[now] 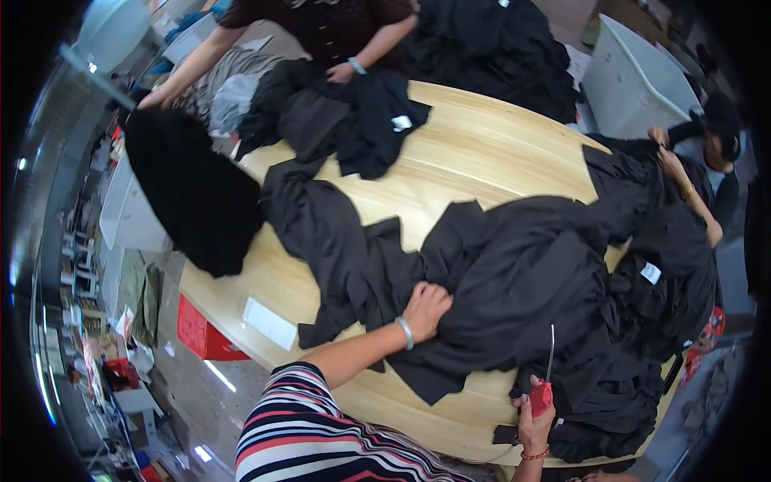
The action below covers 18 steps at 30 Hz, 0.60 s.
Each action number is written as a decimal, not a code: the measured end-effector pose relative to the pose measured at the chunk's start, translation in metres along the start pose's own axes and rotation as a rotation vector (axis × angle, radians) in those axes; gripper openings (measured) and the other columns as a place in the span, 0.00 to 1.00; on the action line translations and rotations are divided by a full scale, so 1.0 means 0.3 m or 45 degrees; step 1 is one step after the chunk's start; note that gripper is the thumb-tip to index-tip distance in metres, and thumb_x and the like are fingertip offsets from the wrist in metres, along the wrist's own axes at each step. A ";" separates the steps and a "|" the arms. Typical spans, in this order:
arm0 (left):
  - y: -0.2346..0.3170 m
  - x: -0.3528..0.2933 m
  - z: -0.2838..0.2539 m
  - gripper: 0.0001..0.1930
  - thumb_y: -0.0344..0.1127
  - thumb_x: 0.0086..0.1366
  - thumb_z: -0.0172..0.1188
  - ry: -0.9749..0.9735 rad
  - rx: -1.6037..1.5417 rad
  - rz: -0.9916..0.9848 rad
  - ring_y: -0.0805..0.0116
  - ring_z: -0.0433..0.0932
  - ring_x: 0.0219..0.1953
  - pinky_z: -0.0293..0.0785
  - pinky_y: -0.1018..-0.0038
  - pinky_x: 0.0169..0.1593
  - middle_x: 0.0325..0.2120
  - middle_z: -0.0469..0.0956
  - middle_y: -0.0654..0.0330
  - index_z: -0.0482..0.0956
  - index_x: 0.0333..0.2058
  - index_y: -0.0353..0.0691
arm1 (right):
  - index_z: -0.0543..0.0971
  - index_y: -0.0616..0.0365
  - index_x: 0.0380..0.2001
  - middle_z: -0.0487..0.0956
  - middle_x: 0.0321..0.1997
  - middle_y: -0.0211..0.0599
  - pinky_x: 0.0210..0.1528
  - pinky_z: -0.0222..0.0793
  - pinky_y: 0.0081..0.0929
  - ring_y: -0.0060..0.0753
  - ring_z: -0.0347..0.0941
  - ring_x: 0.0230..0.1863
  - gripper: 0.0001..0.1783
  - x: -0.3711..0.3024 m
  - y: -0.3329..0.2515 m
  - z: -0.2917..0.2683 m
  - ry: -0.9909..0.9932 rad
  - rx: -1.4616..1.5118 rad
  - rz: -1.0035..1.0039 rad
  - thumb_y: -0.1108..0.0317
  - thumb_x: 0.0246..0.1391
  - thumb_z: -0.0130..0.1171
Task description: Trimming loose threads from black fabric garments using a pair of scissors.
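My left hand (427, 309), with a pale bangle at the wrist, is closed on a fold of a dark grey garment (522, 281) spread over the table. Its fingers are bent, and their tips are partly lost in the cloth. At the near right, my right hand (534, 416) grips a red-handled tool (541, 397) whose long thin metal rod points upward over the cloth. The tool's exact kind is unclear. A second heap of dark cloth (658, 297) with a white label (650, 273) lies to the right.
The wooden table (482, 120) carries more dark garments (321, 120) at its far side. A person (321, 32) there holds up a black garment (193, 193). Another person (711, 153) handles cloth at the right. A white bin (634, 76) and a red crate (201, 329) stand nearby.
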<state>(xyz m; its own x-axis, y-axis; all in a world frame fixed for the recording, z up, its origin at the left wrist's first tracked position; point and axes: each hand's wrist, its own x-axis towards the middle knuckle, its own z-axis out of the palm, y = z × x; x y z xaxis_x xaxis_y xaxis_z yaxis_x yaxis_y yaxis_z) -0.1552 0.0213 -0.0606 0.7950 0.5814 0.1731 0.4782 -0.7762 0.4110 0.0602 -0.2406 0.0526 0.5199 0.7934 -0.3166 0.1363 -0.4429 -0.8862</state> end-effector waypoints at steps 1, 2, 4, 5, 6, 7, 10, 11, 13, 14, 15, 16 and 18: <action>0.016 -0.053 -0.025 0.28 0.27 0.40 0.61 -0.075 0.001 0.000 0.54 0.66 0.51 0.57 0.58 0.57 0.43 0.69 0.53 0.72 0.46 0.37 | 0.68 0.69 0.57 0.76 0.33 0.36 0.39 0.70 0.19 0.19 0.73 0.29 0.23 0.003 -0.071 0.053 -0.039 0.043 -0.026 0.76 0.57 0.52; 0.019 -0.106 -0.038 0.29 0.29 0.39 0.63 -0.129 0.004 0.022 0.54 0.66 0.51 0.57 0.58 0.58 0.43 0.69 0.53 0.72 0.46 0.37 | 0.66 0.71 0.58 0.75 0.31 0.34 0.39 0.70 0.18 0.19 0.72 0.29 0.24 0.020 -0.132 0.107 -0.076 0.083 -0.057 0.76 0.58 0.52; 0.005 -0.172 -0.127 0.39 0.41 0.37 0.70 -0.528 -0.256 0.031 0.50 0.63 0.55 0.53 0.51 0.61 0.48 0.66 0.51 0.68 0.52 0.39 | 0.66 0.67 0.60 0.76 0.27 0.30 0.39 0.70 0.19 0.19 0.72 0.29 0.27 0.053 -0.272 0.212 -0.242 -0.082 -0.053 0.79 0.56 0.52; -0.035 -0.191 -0.191 0.41 0.45 0.37 0.71 -0.316 -0.246 0.045 0.48 0.61 0.57 0.50 0.45 0.61 0.50 0.65 0.49 0.68 0.53 0.41 | 0.66 0.64 0.59 0.77 0.27 0.34 0.38 0.72 0.22 0.23 0.76 0.29 0.27 0.076 -0.294 0.263 -0.261 -0.169 -0.090 0.77 0.55 0.53; -0.064 -0.187 -0.305 0.42 0.49 0.38 0.71 -0.104 -0.239 0.062 0.45 0.59 0.59 0.47 0.40 0.61 0.52 0.64 0.48 0.67 0.54 0.42 | 0.67 0.61 0.59 0.79 0.27 0.39 0.37 0.74 0.25 0.27 0.79 0.28 0.26 0.104 -0.302 0.320 -0.274 -0.260 -0.126 0.75 0.55 0.55; -0.111 -0.084 -0.553 0.43 0.54 0.42 0.69 -0.209 -0.113 -0.167 0.37 0.52 0.63 0.39 0.31 0.61 0.56 0.60 0.42 0.65 0.57 0.43 | 0.67 0.60 0.58 0.80 0.28 0.42 0.38 0.74 0.28 0.34 0.81 0.29 0.26 0.133 -0.287 0.369 -0.259 -0.294 -0.121 0.73 0.54 0.55; -0.452 -0.077 -0.897 0.53 0.55 0.51 0.66 1.148 0.566 -0.416 0.29 0.34 0.68 0.26 0.32 0.63 0.67 0.38 0.33 0.46 0.67 0.37 | 0.68 0.59 0.58 0.80 0.29 0.42 0.39 0.75 0.30 0.36 0.81 0.29 0.26 0.185 -0.247 0.461 -0.198 -0.474 -0.098 0.71 0.55 0.55; -0.548 -0.029 -1.004 0.58 0.54 0.51 0.69 1.335 0.567 -0.500 0.33 0.31 0.69 0.24 0.38 0.65 0.67 0.33 0.33 0.39 0.68 0.35 | 0.68 0.58 0.58 0.81 0.35 0.48 0.44 0.74 0.34 0.45 0.81 0.36 0.27 0.188 -0.250 0.475 -0.157 -0.513 0.075 0.70 0.54 0.55; -0.746 0.047 -1.137 0.68 0.56 0.42 0.76 1.568 0.336 -0.656 0.40 0.33 0.70 0.28 0.43 0.67 0.68 0.35 0.36 0.34 0.68 0.35 | 0.68 0.57 0.58 0.80 0.39 0.50 0.47 0.73 0.36 0.49 0.79 0.40 0.27 0.209 -0.170 0.499 -0.058 -0.637 -0.049 0.69 0.54 0.56; -0.852 0.078 -1.176 0.66 0.49 0.38 0.80 1.545 0.148 -0.549 0.47 0.40 0.70 0.33 0.53 0.69 0.67 0.43 0.38 0.41 0.65 0.28 | 0.68 0.56 0.58 0.80 0.42 0.53 0.50 0.71 0.38 0.53 0.78 0.45 0.27 0.214 -0.151 0.521 -0.003 -0.738 -0.181 0.69 0.53 0.56; -0.939 0.108 -1.174 0.66 0.53 0.42 0.77 1.296 -0.174 -0.767 0.49 0.43 0.70 0.30 0.46 0.69 0.68 0.43 0.39 0.36 0.67 0.33 | 0.69 0.55 0.58 0.78 0.47 0.56 0.54 0.69 0.41 0.58 0.73 0.51 0.27 0.221 -0.185 0.541 -0.058 -0.664 0.028 0.69 0.53 0.57; -0.975 0.156 -1.158 0.61 0.53 0.44 0.76 1.116 -0.097 -0.837 0.50 0.58 0.66 0.44 0.56 0.69 0.63 0.58 0.40 0.45 0.66 0.29 | 0.69 0.55 0.58 0.78 0.47 0.56 0.54 0.69 0.41 0.58 0.73 0.51 0.27 0.219 -0.196 0.555 -0.055 -0.676 0.027 0.69 0.53 0.57; -1.171 0.200 -1.027 0.48 0.55 0.46 0.72 0.908 -0.735 -0.632 0.46 0.73 0.55 0.69 0.68 0.57 0.49 0.74 0.34 0.66 0.52 0.16 | 0.69 0.55 0.58 0.78 0.47 0.54 0.53 0.69 0.42 0.58 0.74 0.51 0.28 0.241 -0.203 0.585 -0.056 -0.754 0.025 0.69 0.52 0.56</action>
<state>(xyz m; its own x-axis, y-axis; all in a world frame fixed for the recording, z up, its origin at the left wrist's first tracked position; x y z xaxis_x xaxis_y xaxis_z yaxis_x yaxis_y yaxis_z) -0.3904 0.4041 0.0813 0.0633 0.9582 0.2792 0.2907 -0.2853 0.9133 -0.0584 -0.0830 0.0242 0.4936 0.7935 -0.3561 0.5809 -0.6055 -0.5440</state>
